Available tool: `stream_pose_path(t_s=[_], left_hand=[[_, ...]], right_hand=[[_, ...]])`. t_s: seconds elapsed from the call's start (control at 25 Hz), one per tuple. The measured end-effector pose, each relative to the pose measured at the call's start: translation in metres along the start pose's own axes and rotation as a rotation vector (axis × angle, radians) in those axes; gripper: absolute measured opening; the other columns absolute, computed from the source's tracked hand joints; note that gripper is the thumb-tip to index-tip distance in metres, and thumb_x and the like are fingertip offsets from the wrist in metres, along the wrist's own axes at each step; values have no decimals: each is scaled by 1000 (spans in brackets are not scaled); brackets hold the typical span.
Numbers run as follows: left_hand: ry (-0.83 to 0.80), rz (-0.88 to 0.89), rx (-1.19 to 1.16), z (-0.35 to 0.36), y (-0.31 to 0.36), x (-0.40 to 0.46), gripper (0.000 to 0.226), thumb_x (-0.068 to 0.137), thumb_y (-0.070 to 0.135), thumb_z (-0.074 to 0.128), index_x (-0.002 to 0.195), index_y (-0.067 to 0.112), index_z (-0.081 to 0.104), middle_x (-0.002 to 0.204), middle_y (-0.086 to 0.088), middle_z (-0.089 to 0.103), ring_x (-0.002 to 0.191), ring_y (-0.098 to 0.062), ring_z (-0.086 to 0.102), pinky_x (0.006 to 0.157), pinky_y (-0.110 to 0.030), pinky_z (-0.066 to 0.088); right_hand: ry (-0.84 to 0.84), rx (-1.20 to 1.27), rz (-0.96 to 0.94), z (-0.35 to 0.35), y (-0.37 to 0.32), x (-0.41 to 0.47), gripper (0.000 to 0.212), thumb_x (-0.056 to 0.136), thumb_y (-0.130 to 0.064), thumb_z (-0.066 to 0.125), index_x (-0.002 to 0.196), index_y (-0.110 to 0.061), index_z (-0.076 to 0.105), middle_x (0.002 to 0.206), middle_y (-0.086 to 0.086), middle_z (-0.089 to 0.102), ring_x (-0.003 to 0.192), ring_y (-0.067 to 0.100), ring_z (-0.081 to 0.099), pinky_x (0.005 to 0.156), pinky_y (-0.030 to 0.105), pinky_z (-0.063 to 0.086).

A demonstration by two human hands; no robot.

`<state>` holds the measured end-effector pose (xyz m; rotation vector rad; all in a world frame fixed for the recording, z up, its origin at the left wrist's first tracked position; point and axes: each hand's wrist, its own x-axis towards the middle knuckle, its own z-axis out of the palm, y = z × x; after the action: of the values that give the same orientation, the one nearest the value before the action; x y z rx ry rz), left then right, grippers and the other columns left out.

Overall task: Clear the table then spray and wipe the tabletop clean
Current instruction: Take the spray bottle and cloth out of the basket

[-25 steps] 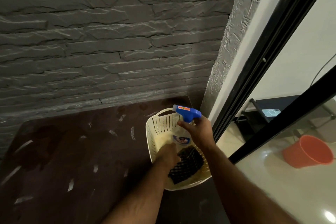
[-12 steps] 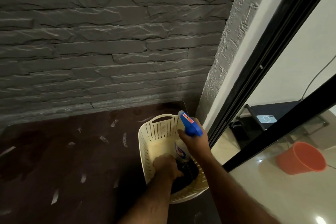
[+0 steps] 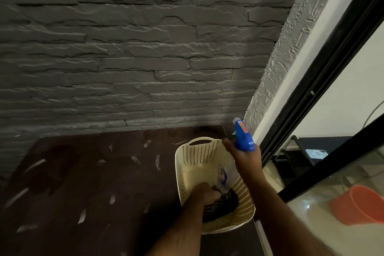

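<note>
1. Dark brown tabletop (image 3: 87, 183), smooth and slightly glossy, flecked with pale streaks and smudges, set against a wall (image 3: 135, 58) of grey, rough-hewn stone-look strips.
2. Cream plastic basket (image 3: 188, 164) at the table's right edge: rounded-rectangular, walls perforated in neat rows of small holes, a slot handle cut into the far rim.
3. Right hand (image 3: 246, 157) above the basket's right rim, fingers wrapped round the neck of a spray bottle (image 3: 225, 175); forefinger stretched out to the left below the head.
4. Bottle tilted: clear, glossy body with a blue-and-white label reaching down into the basket, its base touching or just over the cloth; blue moulded trigger head (image 3: 243, 136) with a red sticker pointing up toward the wall.
5. Left hand (image 3: 204, 192) down inside the basket, fingers curled and closed on a dark cloth (image 3: 223, 206), ribbed or woven, bunched on the basket floor at the near side.
6. Off to the right, beyond a black frame (image 3: 324, 64) and glass: shiny pale floor, an orange plastic bucket (image 3: 361, 206) lying tilted, a dark low stand with a phone (image 3: 316, 154) on top.
</note>
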<state>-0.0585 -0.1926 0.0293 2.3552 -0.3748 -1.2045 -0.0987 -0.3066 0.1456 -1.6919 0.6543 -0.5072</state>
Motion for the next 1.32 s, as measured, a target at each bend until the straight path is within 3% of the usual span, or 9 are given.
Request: stream_pose_path(t_s=[0.16,0.28,0.4,0.56,0.72,0.96,1.08,1.2,1.32], left_hand=[[89,-7,-267,-15,6,-11,30,91,36,56,101,8,62,108,-11,62,96,-22,57,78,-30,43],[190,48,-691,-42,15,-27,32,92,30,56,112,5,62,101,-6,68,86,-17,62,68,-18,51],[241,97,-982,-76,24,-47,16,86,28,60,94,16,66,85,1,70,78,-13,65,52,-19,50],[280,225,-1287,-116,30,-77,19,85,21,62,103,14,64,101,-10,70,96,-25,66,72,-34,56],[173,406,-1602,-140,30,-105,29,87,14,58,115,5,59,111,-21,68,102,-34,66,88,-47,54],[217,574,-1415,-159,3,-145,29,90,3,49,116,12,58,110,-16,67,100,-28,64,82,-42,55],[304,555,-1237,-176,-32,-162,32,88,7,51,116,22,60,109,-10,70,100,-25,68,80,-41,56],[456,481,-1183,-195,-72,-174,26,87,29,60,112,23,59,110,-8,69,101,-23,68,84,-43,56],[452,363,-1225,-212,-116,-177,57,81,68,54,119,25,59,114,-5,69,105,-22,66,88,-47,54]], right_hand=[[1,101,-104,-10,-44,3,21,84,-26,71,77,-13,57,63,3,56,57,14,54,57,32,47],[-41,201,-107,-16,-77,8,20,85,-18,69,86,-5,54,66,8,51,58,18,50,57,31,44],[-11,189,-113,-22,-103,17,34,83,-20,70,102,3,54,73,14,53,57,18,51,51,27,46],[-30,121,-22,-11,-105,8,41,83,-17,71,112,-3,46,76,13,61,58,21,58,59,36,51],[-64,33,63,21,-89,-11,36,81,-32,74,100,-9,54,90,16,66,73,29,66,72,46,58],[-303,372,78,74,-104,-27,31,75,-18,80,97,-8,61,89,8,71,85,25,70,67,33,57],[-387,338,105,109,-113,-37,43,72,-9,79,110,-6,59,101,12,70,91,26,70,75,37,57],[-437,271,81,155,-119,-51,50,73,-6,77,118,-8,54,108,11,67,97,26,67,86,43,55],[-501,242,40,200,-126,-68,49,73,-4,76,117,-8,55,106,10,68,97,25,67,83,38,56]])
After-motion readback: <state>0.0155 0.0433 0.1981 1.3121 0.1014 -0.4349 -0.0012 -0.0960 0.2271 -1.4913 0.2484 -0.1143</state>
